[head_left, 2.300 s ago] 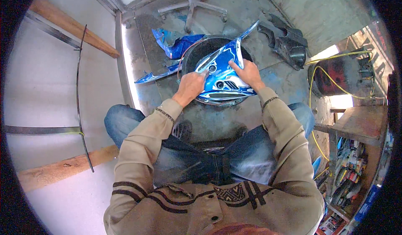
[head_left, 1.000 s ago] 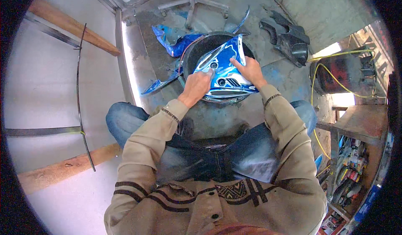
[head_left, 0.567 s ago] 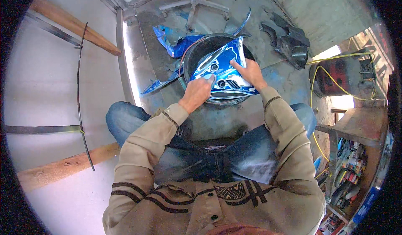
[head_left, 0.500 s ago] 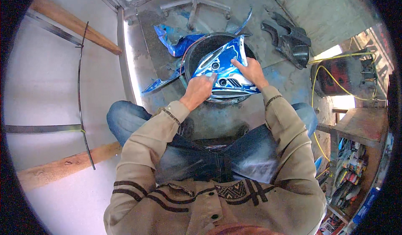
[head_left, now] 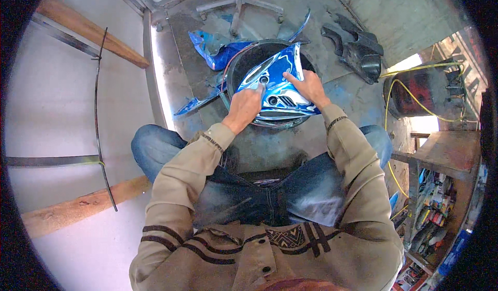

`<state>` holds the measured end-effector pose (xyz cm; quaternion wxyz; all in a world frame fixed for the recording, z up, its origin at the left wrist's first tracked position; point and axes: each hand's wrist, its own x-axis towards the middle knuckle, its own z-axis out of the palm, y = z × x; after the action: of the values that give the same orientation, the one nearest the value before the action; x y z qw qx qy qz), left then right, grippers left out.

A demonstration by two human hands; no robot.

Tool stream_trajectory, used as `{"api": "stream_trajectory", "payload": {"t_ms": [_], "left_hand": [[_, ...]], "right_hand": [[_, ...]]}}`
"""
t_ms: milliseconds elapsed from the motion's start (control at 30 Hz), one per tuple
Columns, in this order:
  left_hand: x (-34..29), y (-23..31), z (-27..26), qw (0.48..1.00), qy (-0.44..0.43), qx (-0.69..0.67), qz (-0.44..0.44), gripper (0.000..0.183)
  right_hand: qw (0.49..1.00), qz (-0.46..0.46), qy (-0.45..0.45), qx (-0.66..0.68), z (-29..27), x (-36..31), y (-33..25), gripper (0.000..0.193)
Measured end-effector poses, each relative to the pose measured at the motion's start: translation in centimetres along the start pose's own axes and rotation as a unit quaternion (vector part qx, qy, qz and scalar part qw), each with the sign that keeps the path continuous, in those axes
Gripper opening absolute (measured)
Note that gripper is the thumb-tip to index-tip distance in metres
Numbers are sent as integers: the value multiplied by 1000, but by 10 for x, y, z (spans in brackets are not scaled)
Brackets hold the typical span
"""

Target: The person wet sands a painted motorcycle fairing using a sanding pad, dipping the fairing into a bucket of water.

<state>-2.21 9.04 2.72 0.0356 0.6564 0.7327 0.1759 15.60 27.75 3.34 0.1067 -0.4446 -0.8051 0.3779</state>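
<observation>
Grip of the right hand (head_left: 309, 87) is grasping the right edge of a blue-and-white panel (head_left: 284, 73), thumb on top; the left hand (head_left: 245, 107) lies curled on the panel's left side, and whether it pinches anything cannot be told. Underneath, on the floor (head_left: 342, 102), stands a black tub (head_left: 237, 69), with the panel over its near part. Panel and right hand sit almost as they did half a second ago, but the left fingertips have slid farther away, up beside the far round hole (head_left: 264, 79). So the left hand seems to be doing the work, while the right steadies.

Items on the wooden shelf (head_left: 447, 153) at right blur together and get cut off by the dark rim. The tub's interior is partly covered, and whether the panel touches its edge is unclear. Right fingers vanish below the panel. Smallest, a greyish patch (head_left: 262, 87) at the left fingertips could be glare or a scrap.
</observation>
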Motion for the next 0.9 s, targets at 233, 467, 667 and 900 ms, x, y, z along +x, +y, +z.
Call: {"api": "stream_trajectory", "payload": {"t_ms": [233, 467, 667, 900], "left_hand": [[7, -5, -2, 1000, -2, -14, -10, 29], [-5, 0, 0, 998, 18, 10, 52, 29], [0, 1, 0, 1000, -24, -2, -19, 31], [2, -6, 3, 1000, -3, 6, -29, 28]], "right_hand": [[999, 4, 13, -40, 4, 8, 14, 69], [1000, 5, 9, -28, 0, 1, 5, 67], [1000, 13, -16, -1, -3, -3, -3, 66], [999, 21, -22, 15, -2, -1, -9, 66]]}}
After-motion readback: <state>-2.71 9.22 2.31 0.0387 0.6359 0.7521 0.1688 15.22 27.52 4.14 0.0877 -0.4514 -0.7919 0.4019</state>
